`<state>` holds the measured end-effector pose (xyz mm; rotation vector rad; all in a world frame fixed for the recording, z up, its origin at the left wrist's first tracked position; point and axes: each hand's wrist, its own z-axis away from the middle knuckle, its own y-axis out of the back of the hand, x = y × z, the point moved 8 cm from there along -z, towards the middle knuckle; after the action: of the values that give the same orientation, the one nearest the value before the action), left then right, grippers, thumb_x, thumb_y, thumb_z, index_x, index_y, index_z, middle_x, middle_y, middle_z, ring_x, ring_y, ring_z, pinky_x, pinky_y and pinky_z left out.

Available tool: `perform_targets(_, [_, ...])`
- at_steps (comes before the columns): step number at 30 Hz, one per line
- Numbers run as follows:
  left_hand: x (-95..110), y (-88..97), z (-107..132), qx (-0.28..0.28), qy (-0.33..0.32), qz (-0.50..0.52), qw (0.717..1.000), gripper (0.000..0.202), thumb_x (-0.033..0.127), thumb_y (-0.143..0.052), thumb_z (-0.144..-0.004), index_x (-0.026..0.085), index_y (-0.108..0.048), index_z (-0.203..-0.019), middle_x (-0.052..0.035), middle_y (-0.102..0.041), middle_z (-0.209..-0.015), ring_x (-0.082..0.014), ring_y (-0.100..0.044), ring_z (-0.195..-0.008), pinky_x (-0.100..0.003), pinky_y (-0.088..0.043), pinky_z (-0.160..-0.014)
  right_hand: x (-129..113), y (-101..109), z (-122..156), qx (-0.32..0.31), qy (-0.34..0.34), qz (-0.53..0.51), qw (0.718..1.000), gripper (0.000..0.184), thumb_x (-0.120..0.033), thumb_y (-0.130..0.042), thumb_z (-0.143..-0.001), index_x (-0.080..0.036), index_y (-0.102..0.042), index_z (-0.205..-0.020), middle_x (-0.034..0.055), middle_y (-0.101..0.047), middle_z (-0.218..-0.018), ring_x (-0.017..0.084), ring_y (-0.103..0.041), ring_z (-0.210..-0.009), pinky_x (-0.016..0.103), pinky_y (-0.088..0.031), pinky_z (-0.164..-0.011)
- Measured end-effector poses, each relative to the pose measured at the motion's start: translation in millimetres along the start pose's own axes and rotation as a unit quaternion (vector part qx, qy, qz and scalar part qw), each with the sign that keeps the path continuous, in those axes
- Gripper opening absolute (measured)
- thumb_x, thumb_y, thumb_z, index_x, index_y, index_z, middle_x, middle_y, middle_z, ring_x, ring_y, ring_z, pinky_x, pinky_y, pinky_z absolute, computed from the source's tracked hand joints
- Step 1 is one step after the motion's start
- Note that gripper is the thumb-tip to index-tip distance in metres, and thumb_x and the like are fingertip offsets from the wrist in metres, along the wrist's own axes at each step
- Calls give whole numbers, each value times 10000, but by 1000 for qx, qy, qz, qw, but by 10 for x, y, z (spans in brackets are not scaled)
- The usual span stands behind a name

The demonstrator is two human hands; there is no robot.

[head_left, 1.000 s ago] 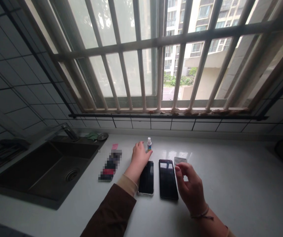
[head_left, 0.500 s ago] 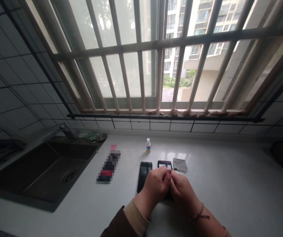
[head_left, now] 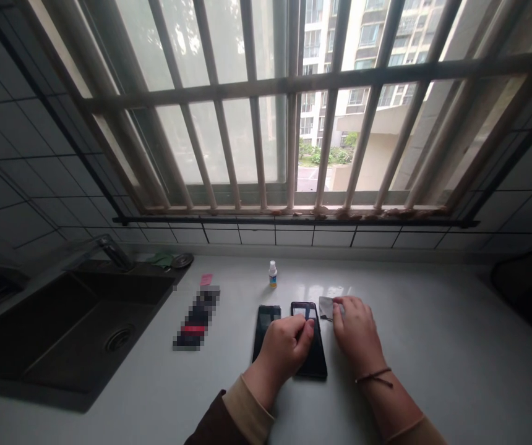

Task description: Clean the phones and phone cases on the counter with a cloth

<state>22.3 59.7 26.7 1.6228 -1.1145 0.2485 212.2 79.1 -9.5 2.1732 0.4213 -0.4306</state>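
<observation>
Two dark phones lie side by side on the white counter [head_left: 433, 346]. My left hand [head_left: 284, 349] is curled into a loose fist over them, covering the lower part of the left phone [head_left: 266, 316], with its thumb resting on the right phone [head_left: 315, 364]. Just to the right, my right hand [head_left: 356, 330] lies on a small grey cloth [head_left: 325, 307], its bent fingertips pressing on the cloth's far edge. A small white bottle [head_left: 272, 274] stands behind the phones.
A dark sink [head_left: 62, 334] with a faucet [head_left: 112, 250] is set into the counter at the left. A blurred dark packet [head_left: 196, 318] and a pink slip [head_left: 206, 279] lie between sink and phones. A dark object [head_left: 530, 290] sits far right. A barred window runs behind.
My left hand came back from the bottle, met the right hand over the phones, and now rests there. My right hand has moved out to the grey cloth.
</observation>
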Motion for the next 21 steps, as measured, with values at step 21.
perform_targets(21, [4,-14,-27,0,5,-20,1000,422,354,-472,-1069,226,-401,-674,22,-511,-636,-126,-451,-570,-289,-284,-593,388,-244,11,-125,-154,109,974,171,-303,-631,-998,-221,-782,-992,144,-704,-1127,344,-583,-1101,479,-422,-890])
